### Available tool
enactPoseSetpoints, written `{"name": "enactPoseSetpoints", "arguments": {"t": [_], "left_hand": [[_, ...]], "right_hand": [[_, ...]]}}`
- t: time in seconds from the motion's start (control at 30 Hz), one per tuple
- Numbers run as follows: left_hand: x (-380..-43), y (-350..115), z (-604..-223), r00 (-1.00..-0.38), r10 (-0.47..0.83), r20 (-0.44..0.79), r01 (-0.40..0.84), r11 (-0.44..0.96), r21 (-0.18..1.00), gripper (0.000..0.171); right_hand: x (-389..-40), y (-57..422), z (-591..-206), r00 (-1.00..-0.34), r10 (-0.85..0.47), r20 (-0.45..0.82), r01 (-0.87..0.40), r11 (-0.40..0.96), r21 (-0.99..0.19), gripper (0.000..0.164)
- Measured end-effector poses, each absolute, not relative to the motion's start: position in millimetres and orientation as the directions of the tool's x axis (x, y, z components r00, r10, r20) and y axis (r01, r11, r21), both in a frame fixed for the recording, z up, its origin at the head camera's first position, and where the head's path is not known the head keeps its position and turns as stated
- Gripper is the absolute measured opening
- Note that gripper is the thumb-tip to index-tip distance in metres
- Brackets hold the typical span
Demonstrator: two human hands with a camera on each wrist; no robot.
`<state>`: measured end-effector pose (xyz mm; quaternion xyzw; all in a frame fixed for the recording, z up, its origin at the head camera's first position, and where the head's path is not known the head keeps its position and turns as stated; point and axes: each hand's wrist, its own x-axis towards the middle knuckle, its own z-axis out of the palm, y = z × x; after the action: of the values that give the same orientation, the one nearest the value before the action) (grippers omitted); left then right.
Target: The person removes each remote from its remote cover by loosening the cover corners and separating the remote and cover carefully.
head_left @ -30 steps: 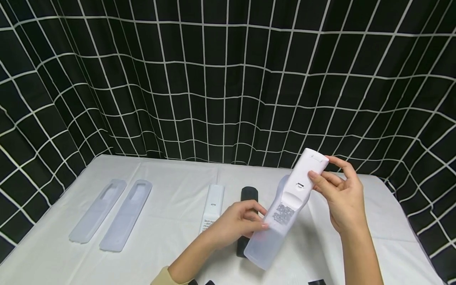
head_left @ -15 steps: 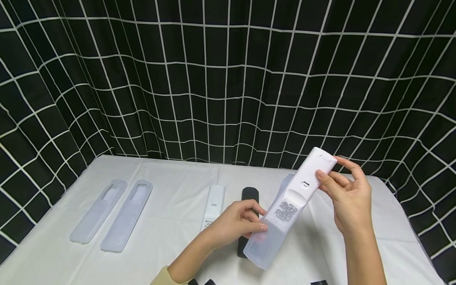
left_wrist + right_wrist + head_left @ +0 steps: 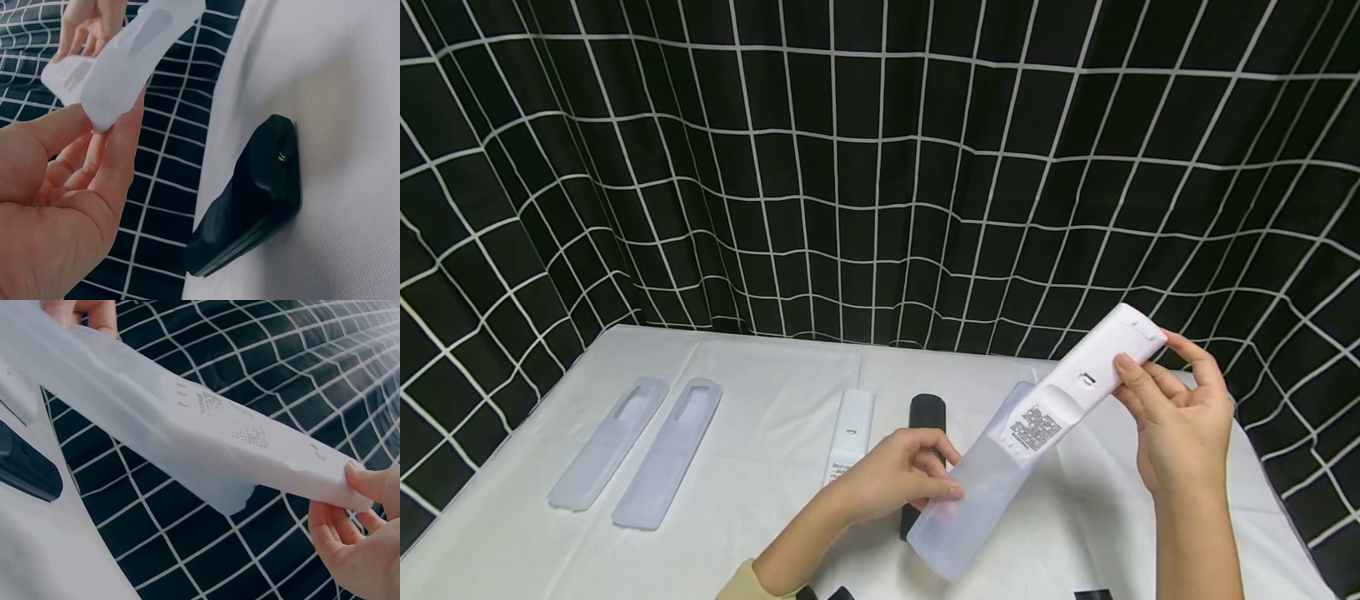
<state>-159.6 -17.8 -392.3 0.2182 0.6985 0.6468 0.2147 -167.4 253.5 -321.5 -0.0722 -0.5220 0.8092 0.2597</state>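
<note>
My right hand [image 3: 1187, 417] pinches the top end of a white remote control [image 3: 1090, 375], thumb on its back, which shows a printed label. The remote's lower end sits inside a translucent silicone cover [image 3: 970, 508]; most of its length is outside. My left hand [image 3: 898, 471] pinches the cover's left edge, and fingertips show faintly through it. In the right wrist view the cover's loose open end [image 3: 231, 494] hangs below the remote. Both are tilted and held above the table. Behind my left hand a black remote control [image 3: 927, 412] lies on the table, partly hidden.
Two more translucent covers [image 3: 610, 442] [image 3: 668, 454] lie side by side at the left of the white-clothed table [image 3: 760, 417]. Another white remote [image 3: 852, 425] lies left of the black one. A black curtain with white grid lines [image 3: 880, 167] stands behind the table.
My right hand has moved right, drawing the white remote farther out of the cover. The cover has tilted a little more, while my left hand stays almost in place.
</note>
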Motion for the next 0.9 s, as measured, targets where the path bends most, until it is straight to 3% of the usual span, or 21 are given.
{"name": "enactPoseSetpoints", "arguments": {"t": [0.27, 0.63, 0.9], "left_hand": [[-159, -18, -393, -0.799, 0.598, -0.065, 0.002, 0.112, 0.994, 0.022], [-157, -14, -393, -0.826, 0.563, -0.034, 0.003, 0.064, 0.998, 0.027], [-159, -14, -391, -0.847, 0.531, -0.018, 0.033, 0.087, 0.996, 0.020]], "right_hand": [[-167, 251, -321, -0.864, 0.479, 0.153, -0.350, -0.355, -0.867, 0.055], [-167, 234, -324, -0.900, 0.395, 0.185, -0.309, -0.276, -0.910, 0.052], [-166, 238, -321, -0.874, 0.458, 0.163, -0.339, -0.334, -0.879, 0.054]]}}
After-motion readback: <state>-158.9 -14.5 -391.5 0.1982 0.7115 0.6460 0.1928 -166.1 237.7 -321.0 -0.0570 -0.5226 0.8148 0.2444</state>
